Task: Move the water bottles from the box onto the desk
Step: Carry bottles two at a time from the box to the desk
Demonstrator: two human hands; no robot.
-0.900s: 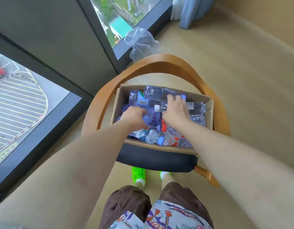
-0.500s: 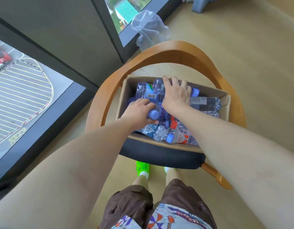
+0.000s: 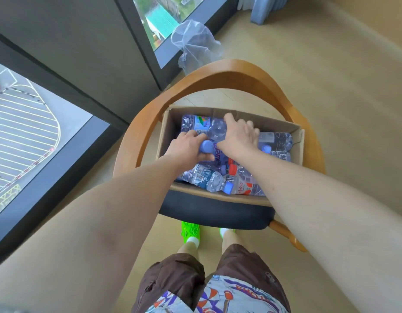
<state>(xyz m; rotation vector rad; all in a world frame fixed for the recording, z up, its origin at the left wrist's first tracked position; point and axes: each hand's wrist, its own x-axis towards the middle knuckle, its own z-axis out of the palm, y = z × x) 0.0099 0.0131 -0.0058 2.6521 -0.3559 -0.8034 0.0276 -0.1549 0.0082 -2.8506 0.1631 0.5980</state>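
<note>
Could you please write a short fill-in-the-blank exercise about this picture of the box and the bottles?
1. The cardboard box stands on the seat of a ____.
2. The left hand grips a bottle with a ____ cap.
3. The right hand reaches into the ____.
4. The person's shoes are bright ____.

Missing words: chair; blue; box; green

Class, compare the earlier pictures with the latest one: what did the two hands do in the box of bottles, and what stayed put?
The right hand reached from the middle bottles to the far end of the cardboard box and now grips a clear bottle there. The left hand closed round a blue-capped bottle. No bottle has left the box, which sits unmoved on the chair.
</note>
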